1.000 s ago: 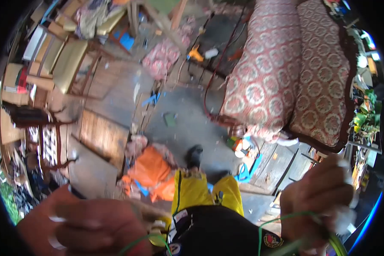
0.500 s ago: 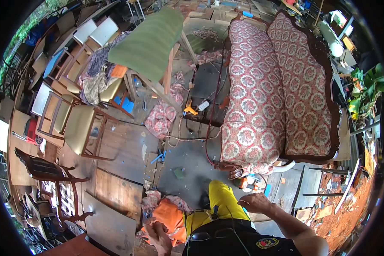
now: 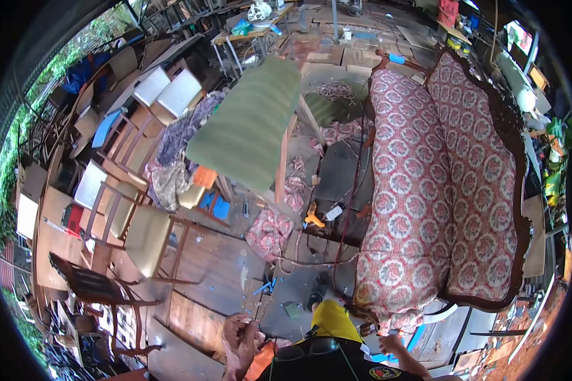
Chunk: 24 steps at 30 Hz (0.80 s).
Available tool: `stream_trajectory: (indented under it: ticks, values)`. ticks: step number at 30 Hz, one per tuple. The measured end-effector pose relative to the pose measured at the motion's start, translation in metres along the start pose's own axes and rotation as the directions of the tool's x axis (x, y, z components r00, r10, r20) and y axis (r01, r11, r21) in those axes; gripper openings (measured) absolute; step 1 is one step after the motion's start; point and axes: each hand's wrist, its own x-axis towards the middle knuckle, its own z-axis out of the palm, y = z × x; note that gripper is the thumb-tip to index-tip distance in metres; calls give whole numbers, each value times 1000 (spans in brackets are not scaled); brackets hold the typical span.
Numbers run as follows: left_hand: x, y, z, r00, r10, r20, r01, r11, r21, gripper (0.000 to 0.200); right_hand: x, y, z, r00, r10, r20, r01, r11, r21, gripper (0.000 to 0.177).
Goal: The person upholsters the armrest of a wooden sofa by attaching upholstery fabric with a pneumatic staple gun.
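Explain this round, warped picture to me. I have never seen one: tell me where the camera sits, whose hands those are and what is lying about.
There is no machine here. A person wears one camera on the head, looking forward and down through a very wide lens, which bends everything into a circle. At the bottom is the wearer's own body: yellow trousers, the left hand and the right hand. The left hand is raised with fingers drawn together beside an orange cloth; whether its grip holds anything is too small to tell. The right hand is low, near the front foot of a red patterned sofa. On the wooden floor are chairs at the left, a green padded panel and scraps of patterned fabric.
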Motion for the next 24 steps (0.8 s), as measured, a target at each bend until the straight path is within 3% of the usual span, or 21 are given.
stream_trajectory:
  ticks: [2, 4, 5, 6, 8, 10, 12, 14, 16, 18, 22, 24]
  values:
    - [36, 15, 3, 998, 4, 64, -18, 973, 228, 17, 22, 5, 13, 996, 43, 77, -46, 998, 45, 28]
    - [61, 33, 17, 996, -52, 75, 32, 968, 248, 21, 9, -30, 19, 993, 50, 107, -55, 998, 45, 26]
    - [77, 23, 23, 999, 37, 38, -44, 978, 203, 22, 79, 7, 22, 978, 45, 204, -24, 994, -105, 21]
    - [87, 22, 30, 994, 108, 8, -108, 980, 170, 22, 54, -17, 16, 984, -18, 179, 25, 999, -35, 22]
    - [101, 26, 38, 996, -17, 93, -7, 968, 250, 23, 5, -63, 7, 992, -87, 87, 66, 974, 217, 25]
    - [124, -15, 43, 991, 0, 131, -33, 967, 251, 22, -20, -103, -3, 992, -124, 10, 111, 924, 366, 28]
    - [138, -26, 55, 985, 20, 170, -60, 971, 233, 22, -36, -120, -11, 987, -152, -51, 159, 895, 416, 36]
    - [157, -12, 77, 974, 72, 216, -148, 921, 361, 21, -45, -131, -16, 987, -149, -66, 163, 876, 453, 36]
    - [175, -1, 93, 968, 25, 248, -124, 911, 392, 23, -54, -131, -12, 979, -80, -190, 164, 861, 481, 26]
    - [204, -10, 113, 960, -52, 274, -34, 953, 300, 24, -37, -115, -9, 976, -52, -214, 157, 845, 510, 24]
    - [262, -7, 167, 917, -1, 400, -165, 910, 381, 17, -4, -108, -10, 979, -41, -199, 150, 808, 570, 32]
    - [295, -7, 201, 905, 3, 426, -183, 905, 383, 15, 22, -127, -17, 964, 7, -265, 154, 799, 582, 23]
